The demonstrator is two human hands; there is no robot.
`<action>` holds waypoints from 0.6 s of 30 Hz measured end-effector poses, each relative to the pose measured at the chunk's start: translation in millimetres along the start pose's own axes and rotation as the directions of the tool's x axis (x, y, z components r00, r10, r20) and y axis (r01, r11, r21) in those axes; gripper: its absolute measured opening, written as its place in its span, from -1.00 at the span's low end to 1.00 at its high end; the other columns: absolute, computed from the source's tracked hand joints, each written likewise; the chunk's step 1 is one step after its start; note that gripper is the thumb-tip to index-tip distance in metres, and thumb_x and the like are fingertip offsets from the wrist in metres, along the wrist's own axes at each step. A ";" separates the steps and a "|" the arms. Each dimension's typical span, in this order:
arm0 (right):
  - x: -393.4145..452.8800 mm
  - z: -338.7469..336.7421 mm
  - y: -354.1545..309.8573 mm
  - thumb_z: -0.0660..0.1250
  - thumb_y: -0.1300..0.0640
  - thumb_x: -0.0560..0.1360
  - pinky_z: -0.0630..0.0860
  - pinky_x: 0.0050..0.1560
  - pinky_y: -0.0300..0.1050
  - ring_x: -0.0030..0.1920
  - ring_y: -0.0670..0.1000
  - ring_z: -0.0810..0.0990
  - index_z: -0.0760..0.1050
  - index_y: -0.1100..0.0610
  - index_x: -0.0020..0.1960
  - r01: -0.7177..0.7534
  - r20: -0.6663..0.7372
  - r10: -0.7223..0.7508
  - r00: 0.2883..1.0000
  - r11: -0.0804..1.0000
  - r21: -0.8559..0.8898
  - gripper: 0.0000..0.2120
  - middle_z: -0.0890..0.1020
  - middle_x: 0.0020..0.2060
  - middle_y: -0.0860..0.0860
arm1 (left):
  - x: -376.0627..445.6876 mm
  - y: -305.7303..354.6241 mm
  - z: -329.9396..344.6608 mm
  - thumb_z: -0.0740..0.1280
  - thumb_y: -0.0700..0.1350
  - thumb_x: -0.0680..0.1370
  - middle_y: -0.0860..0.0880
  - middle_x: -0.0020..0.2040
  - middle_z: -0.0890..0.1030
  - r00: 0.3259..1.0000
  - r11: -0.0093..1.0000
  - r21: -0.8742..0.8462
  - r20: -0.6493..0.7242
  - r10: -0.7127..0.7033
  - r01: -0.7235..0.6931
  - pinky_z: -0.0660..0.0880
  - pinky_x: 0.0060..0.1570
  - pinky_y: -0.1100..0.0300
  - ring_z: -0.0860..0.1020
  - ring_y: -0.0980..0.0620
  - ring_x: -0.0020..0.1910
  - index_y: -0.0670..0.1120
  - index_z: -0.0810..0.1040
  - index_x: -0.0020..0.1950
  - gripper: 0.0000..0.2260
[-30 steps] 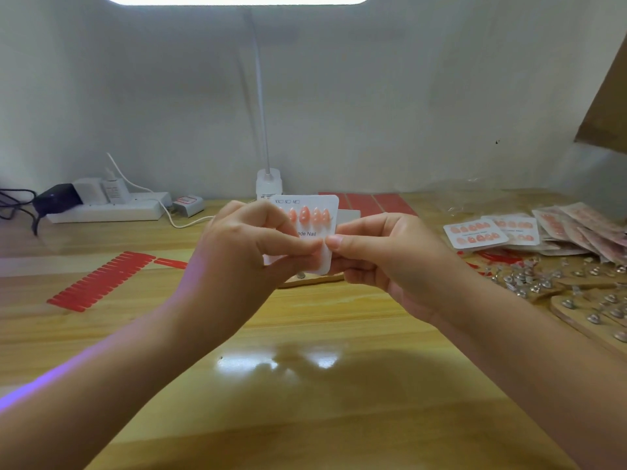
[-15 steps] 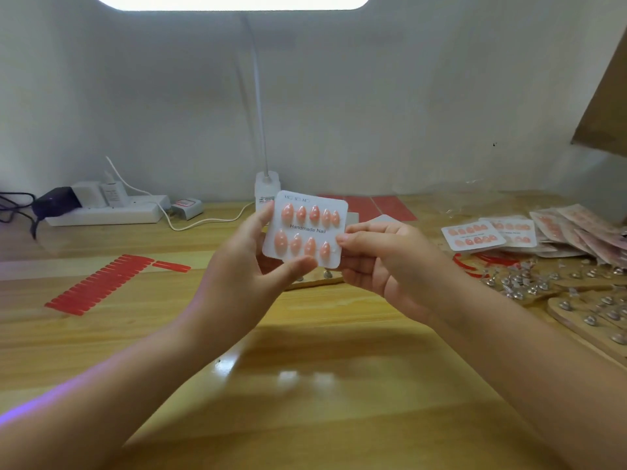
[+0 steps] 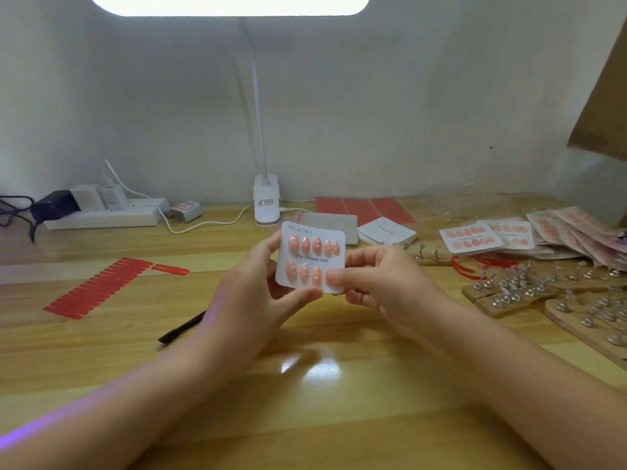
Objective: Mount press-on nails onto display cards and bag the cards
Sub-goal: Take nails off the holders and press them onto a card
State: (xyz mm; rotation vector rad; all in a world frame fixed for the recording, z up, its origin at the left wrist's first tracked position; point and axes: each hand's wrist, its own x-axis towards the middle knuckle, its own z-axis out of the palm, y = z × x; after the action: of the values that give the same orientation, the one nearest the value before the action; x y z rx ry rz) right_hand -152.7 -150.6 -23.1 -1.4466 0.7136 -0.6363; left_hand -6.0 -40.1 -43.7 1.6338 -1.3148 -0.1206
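Note:
A white display card printed "Handmade Nail" carries two rows of pink press-on nails and is held upright above the wooden table. My left hand holds its left edge, thumb under the bottom edge. My right hand pinches its lower right corner, thumb on the front over the last nail of the lower row. Finished cards and bagged cards lie at the right. A stack of blank cards and clear bags sit behind the held card.
Red adhesive strips lie at the left, red sheets at the back. A black pen rests near my left forearm. Wooden boards with metal nail stands crowd the right. A lamp base and power strip line the wall.
The card turned from partly hidden behind my hands to fully facing me, and my right thumb came onto its lower right corner. Both hands stayed near the table's middle.

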 end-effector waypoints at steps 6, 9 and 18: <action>2.8 -8.8 -7.7 0.48 0.33 0.40 0.61 -0.24 -0.25 -0.19 -0.02 0.71 0.60 0.26 -0.04 -0.081 0.046 0.083 0.995 0.995 -0.054 -0.85 0.73 -0.16 0.08 | 2.0 -9.2 1.5 0.53 -0.03 0.40 0.28 -0.22 0.60 0.993 0.985 0.162 0.091 -0.074 0.058 0.35 -0.27 0.58 0.52 0.46 -0.18 0.11 0.36 0.36 -0.41; 5.7 -10.9 -12.2 0.44 0.31 0.44 0.61 -0.26 -0.22 -0.30 -0.01 0.68 0.58 0.27 -0.10 -0.154 0.077 0.153 0.985 0.988 0.013 -0.93 0.72 -0.23 0.14 | 1.7 -9.5 1.5 0.49 0.02 0.43 0.29 -0.19 0.57 0.991 0.976 0.203 0.093 -0.096 0.076 0.36 -0.29 0.54 0.50 0.45 -0.16 0.07 0.35 0.39 -0.42; 5.6 -14.2 -9.7 0.52 0.32 0.35 0.60 -0.22 -0.24 -0.12 0.01 0.72 0.59 0.25 0.01 -0.088 0.098 0.092 0.991 0.995 -0.053 -0.74 0.73 -0.15 0.07 | -2.8 -0.5 3.6 0.45 -0.02 0.48 0.28 -0.23 0.51 0.994 0.972 0.233 0.110 -0.009 -0.017 0.37 -0.30 0.49 0.49 0.39 -0.23 0.10 0.33 0.40 -0.46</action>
State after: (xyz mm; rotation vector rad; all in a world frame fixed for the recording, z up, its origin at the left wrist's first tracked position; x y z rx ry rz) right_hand -159.6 -164.3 -13.6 -1.4717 0.7153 -0.4762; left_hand -8.9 -40.1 -47.2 1.8447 -1.4602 -0.0556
